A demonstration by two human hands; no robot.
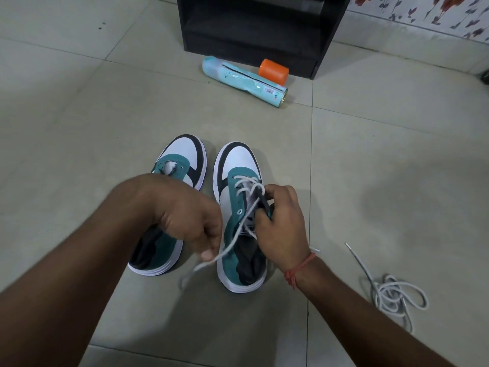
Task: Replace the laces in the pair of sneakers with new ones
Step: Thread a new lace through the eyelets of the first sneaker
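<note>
Two teal, white and black sneakers stand side by side on the floor, toes pointing away from me. The left sneaker has bare eyelets and no lace. The right sneaker carries a white lace threaded through its front eyelets. My left hand pinches one end of that lace and draws it out toward me over the left sneaker's heel. My right hand grips the right sneaker's tongue and eyelet flap, with lace strands running under its fingers.
A loose white lace lies coiled on the tiles at the right. A light blue spray can lies on its side beside an orange cap, in front of a black open shelf unit.
</note>
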